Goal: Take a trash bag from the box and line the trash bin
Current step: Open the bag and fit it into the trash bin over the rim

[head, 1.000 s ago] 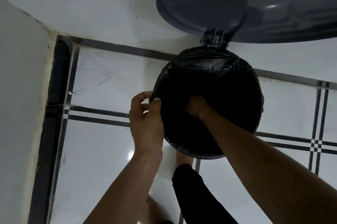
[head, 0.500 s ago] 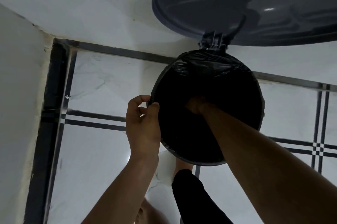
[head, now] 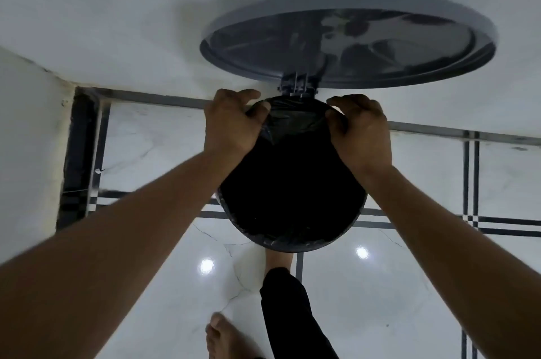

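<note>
Trash bag (head: 295, 121), black and thin, sat inside the round trash bin (head: 292, 246) on the white tile floor (head: 380, 285). Its top edge was folded over the rim. The left hand (head: 229, 124) and the right hand (head: 361, 132) were apart, each pinching the crinkly plastic at the far side, next to the hinge (head: 297, 86). They probably held it there to pull the edge snug so it would not slip in. The big round lid (head: 348, 42) stood open, gray and smooth. A bare foot (head: 278, 260) touched the bin's base, maybe on a pedal, but I could not tell.
</note>
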{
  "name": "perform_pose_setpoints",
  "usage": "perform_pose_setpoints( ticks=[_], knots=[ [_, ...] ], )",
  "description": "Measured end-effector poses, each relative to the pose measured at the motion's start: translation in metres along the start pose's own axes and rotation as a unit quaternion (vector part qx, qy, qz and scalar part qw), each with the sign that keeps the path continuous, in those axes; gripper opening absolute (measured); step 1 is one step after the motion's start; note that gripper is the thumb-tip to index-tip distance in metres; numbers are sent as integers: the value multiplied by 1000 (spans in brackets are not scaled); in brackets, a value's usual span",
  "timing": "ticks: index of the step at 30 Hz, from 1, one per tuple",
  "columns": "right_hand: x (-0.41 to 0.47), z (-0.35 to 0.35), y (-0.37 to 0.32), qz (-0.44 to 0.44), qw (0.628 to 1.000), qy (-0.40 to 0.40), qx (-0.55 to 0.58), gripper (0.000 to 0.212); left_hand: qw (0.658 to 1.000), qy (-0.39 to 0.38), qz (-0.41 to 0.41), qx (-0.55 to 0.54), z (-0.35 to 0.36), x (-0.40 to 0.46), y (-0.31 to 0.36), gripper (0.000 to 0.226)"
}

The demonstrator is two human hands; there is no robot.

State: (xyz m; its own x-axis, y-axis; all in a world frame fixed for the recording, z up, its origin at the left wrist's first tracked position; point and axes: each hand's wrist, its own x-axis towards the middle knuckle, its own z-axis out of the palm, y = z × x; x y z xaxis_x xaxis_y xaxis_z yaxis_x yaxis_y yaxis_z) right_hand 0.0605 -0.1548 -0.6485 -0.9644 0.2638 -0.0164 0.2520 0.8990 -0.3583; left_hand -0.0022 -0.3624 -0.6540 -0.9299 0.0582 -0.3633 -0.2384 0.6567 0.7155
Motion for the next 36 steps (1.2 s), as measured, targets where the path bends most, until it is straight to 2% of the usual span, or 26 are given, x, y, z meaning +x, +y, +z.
perform_pose_setpoints(
  ticks=[2,4,6,8,9,11,13,14,16,17,18,20,22,24,26,27,29,31,34,36],
  knots=[
    [16,-3,5,65,991,-104,61,26,998,-51,-32,2,-1,17,7,29],
    [28,-8,3,140,966,-175,126,26,996,-63,-65,0,-4,32,12,33],
    [37,-12,1,160,958,-210,108,27,990,-73,-116,-14,-5,45,12,36],
    [47,-12,-1,158,952,-258,55,33,977,-120,-163,-62,-4,58,9,26],
    [53,-10,0,163,946,-275,50,33,971,-138,-178,-83,-2,62,8,23],
    [62,-8,4,190,928,-299,113,28,966,-167,-188,-58,2,69,4,30],
    [66,-8,11,229,904,-301,199,11,965,-176,-189,-33,8,70,2,33],
    [66,-9,14,254,884,-307,247,3,963,-179,-195,-46,9,69,0,36],
    [62,-15,20,296,837,-324,326,7,959,-169,-210,-88,7,65,-5,42],
    [59,-18,22,305,828,-323,342,5,959,-148,-211,-116,3,60,-8,36],
    [55,-21,25,302,833,-317,340,16,959,-112,-208,-156,-2,55,-13,25],
    [42,-30,28,288,869,-266,301,41,939,-18,-229,-256,-12,34,-21,12],
    [15,-38,27,288,906,-159,265,38,921,60,-248,-295,-21,1,-32,11],
    [-26,-41,21,307,914,-44,260,22,907,108,-281,-294,-25,-37,-43,8],
    [-70,-40,13,356,899,21,256,16,878,130,-348,-301,-23,-72,-51,6],
    [-87,-35,10,377,893,28,245,15,860,123,-389,-307,-19,-88,-55,14],
    [-113,-27,8,424,870,22,250,24,814,57,-455,-356,-10,-115,-55,21],
    [-124,-21,8,474,823,13,312,33,768,-6,-480,-423,-3,-130,-52,29],
    [-123,-14,17,519,751,9,407,24,733,-1,-481,-480,0,-131,-52,39],
    [-120,-13,25,538,695,-26,476,24,706,16,-484,-517,2,-126,-54,36]
  ],
)
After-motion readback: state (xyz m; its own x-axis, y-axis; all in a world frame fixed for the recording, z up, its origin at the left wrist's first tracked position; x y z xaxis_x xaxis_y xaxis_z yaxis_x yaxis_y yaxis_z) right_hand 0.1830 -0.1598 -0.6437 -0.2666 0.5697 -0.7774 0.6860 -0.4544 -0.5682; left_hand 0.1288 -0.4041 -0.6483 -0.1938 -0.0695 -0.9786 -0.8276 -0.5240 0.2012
